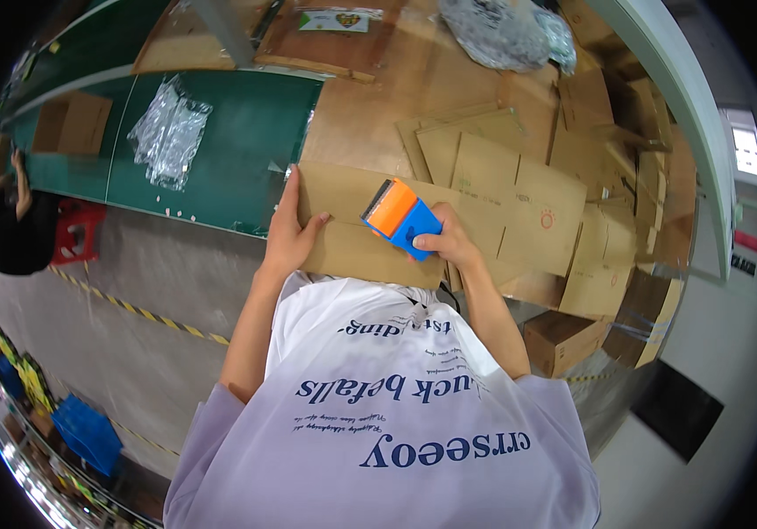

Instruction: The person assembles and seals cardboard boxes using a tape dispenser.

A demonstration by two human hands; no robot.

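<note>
The cardboard box [343,231] lies near the person on the wooden table [369,115]. The left hand [288,236] presses flat and spread; the right hand [445,245] grips an orange-blue tape dispenser [400,219]. Slackening that press could let the box slide, skewing the tape.

Box [352,229] near edge hidden behind shirt [396,414]; right hand [444,242] palm unseen.

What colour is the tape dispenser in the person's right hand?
The tape dispenser is orange on top and blue below, held by the right hand over the cardboard box; head view.
</note>
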